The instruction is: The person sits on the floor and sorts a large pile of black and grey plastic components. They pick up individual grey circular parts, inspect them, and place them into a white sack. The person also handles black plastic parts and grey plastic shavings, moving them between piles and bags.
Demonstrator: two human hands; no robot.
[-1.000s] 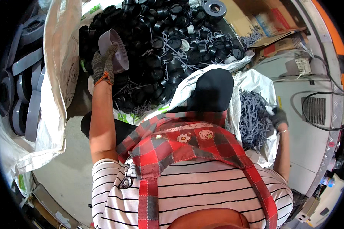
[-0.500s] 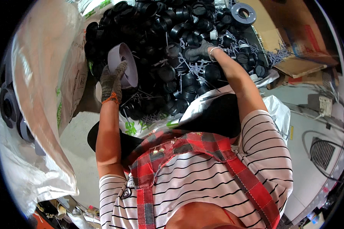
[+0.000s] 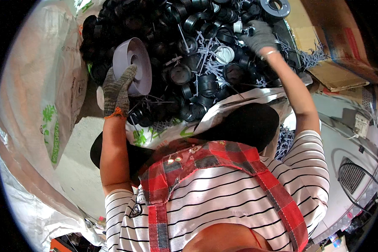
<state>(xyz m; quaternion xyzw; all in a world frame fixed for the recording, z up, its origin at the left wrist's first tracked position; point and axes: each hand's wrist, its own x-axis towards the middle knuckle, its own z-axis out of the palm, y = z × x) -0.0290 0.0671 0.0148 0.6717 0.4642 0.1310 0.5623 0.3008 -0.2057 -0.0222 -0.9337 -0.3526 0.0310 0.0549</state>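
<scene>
My left hand (image 3: 117, 90), in a knitted work glove, grips a pale lilac plastic spool (image 3: 134, 69) by its rim at the left side of a big heap of black plastic spools (image 3: 189, 75). My right hand (image 3: 258, 35), also gloved, reaches far out over the heap and closes on a small white part (image 3: 238, 27) near its top right. A white spool (image 3: 224, 53) lies among the black ones just below that hand. Thin grey plastic sticks (image 3: 206, 50) are scattered through the pile.
A large white woven sack (image 3: 50, 96) stands at the left. Another sack (image 3: 168, 132) lies open under the heap's near edge. Flattened cardboard (image 3: 336, 71) lies at the right, with a grey flanged reel (image 3: 275, 6) at the top. White equipment (image 3: 357, 168) sits lower right.
My right hand has moved up and right across the heap, from near its middle to the small white part at the top. My left hand stays on the lilac spool.
</scene>
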